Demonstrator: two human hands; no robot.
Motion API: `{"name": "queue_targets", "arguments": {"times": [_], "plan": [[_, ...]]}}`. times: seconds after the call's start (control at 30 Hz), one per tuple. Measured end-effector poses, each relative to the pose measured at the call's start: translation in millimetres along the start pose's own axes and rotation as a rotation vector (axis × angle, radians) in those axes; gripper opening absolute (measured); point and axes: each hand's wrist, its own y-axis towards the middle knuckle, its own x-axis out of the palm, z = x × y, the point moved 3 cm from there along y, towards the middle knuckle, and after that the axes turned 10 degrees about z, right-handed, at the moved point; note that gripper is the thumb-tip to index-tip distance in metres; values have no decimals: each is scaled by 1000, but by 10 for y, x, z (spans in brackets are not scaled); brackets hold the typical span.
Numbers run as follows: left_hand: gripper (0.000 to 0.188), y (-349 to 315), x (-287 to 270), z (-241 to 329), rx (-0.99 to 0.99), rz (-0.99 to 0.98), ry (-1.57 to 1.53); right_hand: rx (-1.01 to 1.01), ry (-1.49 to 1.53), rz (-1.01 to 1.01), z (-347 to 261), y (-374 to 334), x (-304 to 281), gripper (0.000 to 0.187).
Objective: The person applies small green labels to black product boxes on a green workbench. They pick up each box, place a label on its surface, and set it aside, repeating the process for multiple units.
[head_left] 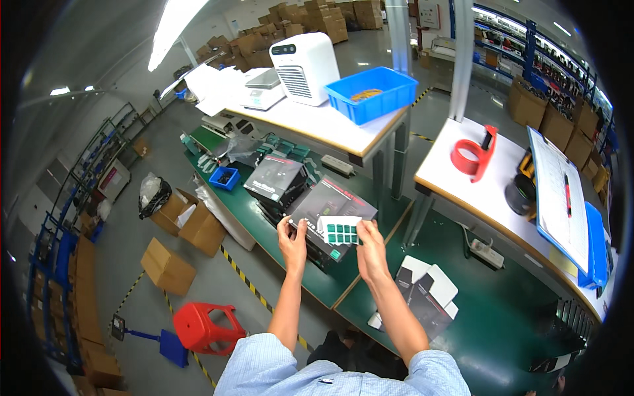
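Observation:
My right hand [372, 251] pinches a white sheet of green square stickers [343, 231], held over a black printed box [337, 201]. A single green sticker [335, 255] shows on the box's near corner, just below the sheet. My left hand [292, 243] is closed on the left edge of that box, with thumb and fingers bent; its palm side is partly hidden. More black boxes [276, 178] are stacked just beyond, on the green-topped bench. To the right of my right forearm lie flat, unfolded black-and-white cartons [422, 297].
A small blue bin [224, 177] and green parts [284, 146] sit farther back. The raised white shelf holds a blue tray [371, 94], a white fan unit [304, 68] and a scale [263, 89]. At right are a red tape dispenser [473, 157] and clipboard [560, 198]. A red stool [206, 327] stands left.

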Motion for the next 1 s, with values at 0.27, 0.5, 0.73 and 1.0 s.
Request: {"name": "queue_targets", "arguments": {"times": [0.27,0.5,0.73,1.0], "plan": [[57,573,-3,-655,-35,206,-56,-19,-31,5,575,585,476,19],[46,576,83,-768,0,273,-13,13,-129,-28,613,696,429,22],[53,518,31,-364,271,266,279,-372,-423,148,336,440,234,24],[44,-668,477,587,291,-756,36,-691,-622,256,-323,-318,-559,18]]}}
